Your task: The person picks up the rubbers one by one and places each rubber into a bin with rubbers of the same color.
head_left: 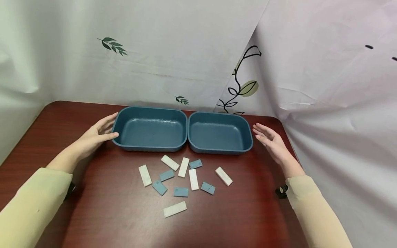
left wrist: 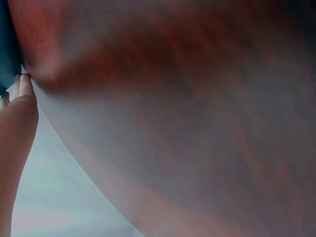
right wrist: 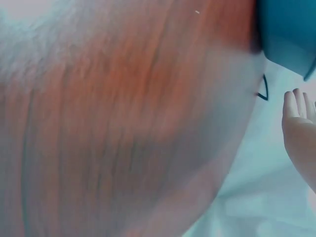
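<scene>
Two blue plastic bins stand side by side at the back of the table, the left bin point(head_left: 152, 148) touching the right bin point(head_left: 221, 151). My left hand point(head_left: 93, 134) is at the left bin's outer end, fingers along its side and thumb tip at the rim. Beyond the right bin's outer end, my right hand point(head_left: 273, 141) is held with fingers extended and a small gap to the rim. It holds nothing. In front of the bins lie several white rectangular blocks point(head_left: 193, 179) and several smaller blue-grey blocks point(head_left: 181, 192), scattered flat.
The dark red wooden table point(head_left: 235, 213) ends at the back against a white patterned sheet point(head_left: 149, 62). More of the white sheet point(head_left: 341, 113) hangs close along the right side.
</scene>
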Action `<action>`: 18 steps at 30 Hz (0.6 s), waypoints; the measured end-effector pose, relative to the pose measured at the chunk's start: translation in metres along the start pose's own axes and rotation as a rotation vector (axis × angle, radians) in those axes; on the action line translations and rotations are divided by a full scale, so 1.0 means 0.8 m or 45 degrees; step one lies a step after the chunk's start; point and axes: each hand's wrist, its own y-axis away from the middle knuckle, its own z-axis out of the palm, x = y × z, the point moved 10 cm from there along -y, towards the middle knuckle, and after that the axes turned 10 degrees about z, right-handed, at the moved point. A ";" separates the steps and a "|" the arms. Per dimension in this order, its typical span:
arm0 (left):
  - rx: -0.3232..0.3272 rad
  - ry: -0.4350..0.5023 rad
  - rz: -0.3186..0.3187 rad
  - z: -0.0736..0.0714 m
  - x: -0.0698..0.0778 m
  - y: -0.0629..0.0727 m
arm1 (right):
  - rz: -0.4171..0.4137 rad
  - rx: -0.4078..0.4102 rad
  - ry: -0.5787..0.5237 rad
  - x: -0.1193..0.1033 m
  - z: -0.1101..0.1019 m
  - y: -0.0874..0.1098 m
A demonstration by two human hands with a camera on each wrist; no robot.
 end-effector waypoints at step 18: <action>0.005 0.441 0.063 0.009 -0.007 0.000 | -0.152 -0.088 0.029 -0.048 0.035 0.063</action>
